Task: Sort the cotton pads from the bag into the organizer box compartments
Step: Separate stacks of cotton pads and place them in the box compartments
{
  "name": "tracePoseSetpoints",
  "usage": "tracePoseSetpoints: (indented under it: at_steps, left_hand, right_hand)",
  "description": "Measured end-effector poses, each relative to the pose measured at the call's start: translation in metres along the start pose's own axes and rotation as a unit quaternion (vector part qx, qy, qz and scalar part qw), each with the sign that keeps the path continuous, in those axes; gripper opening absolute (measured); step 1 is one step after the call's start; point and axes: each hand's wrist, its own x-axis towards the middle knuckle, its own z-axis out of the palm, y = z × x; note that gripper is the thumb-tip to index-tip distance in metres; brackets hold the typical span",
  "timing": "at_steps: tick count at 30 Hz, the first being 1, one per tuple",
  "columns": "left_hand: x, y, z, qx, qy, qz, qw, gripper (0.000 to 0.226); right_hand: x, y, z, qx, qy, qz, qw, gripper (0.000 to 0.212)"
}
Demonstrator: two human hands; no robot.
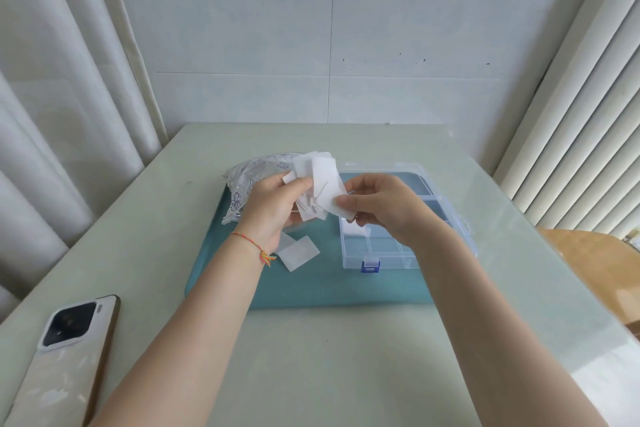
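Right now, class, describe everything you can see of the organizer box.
The organizer box is clear plastic, shallow and rectangular, split by thin walls into compartments. It lies flat, open at the top, on the teal mat, right of the bag. A blue latch sits on its near wall. White cotton pads show in one left compartment. The right hand hovers above and hides part of it.

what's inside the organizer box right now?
In the organizer box, white cotton pads sit in one left compartment. The near-row and far compartments that show look empty. The right hand covers the middle, so its contents cannot be seen.
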Motion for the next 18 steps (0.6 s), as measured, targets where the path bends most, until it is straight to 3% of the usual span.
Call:
tracePoseSetpoints:
  at_steps: [9, 11, 14, 18]
  left_hand:
    - [-0.018, 0.003, -0.018, 0.013, -0.096, -0.017, 0.995, 0.052]
    - [-0.021, -0.002, -0.022, 0.023, -0.099, -0.012, 0.995, 0.038]
    - [-0.023, -0.011, -0.03, 0.032, -0.046, -0.013, 0.998, 0.011]
    - [-0.024, -0.015, -0.039, 0.044, -0.018, -0.018, 0.999, 0.006]
  right_hand:
    - [-0.014, -0.004, 0.019, -0.043, -0.006, -0.003, 0.999, 0.013]
    - [-0.019, -0.004, 0.022, -0.057, -0.008, -0.001, 0.998, 0.012]
    - [-0.025, 0.0, 0.024, -0.064, 0.0, 0.001, 0.998, 0.011]
    - [-0.027, 0.003, 0.024, 0.047, 0.071, 0.006, 0.996, 0.016]
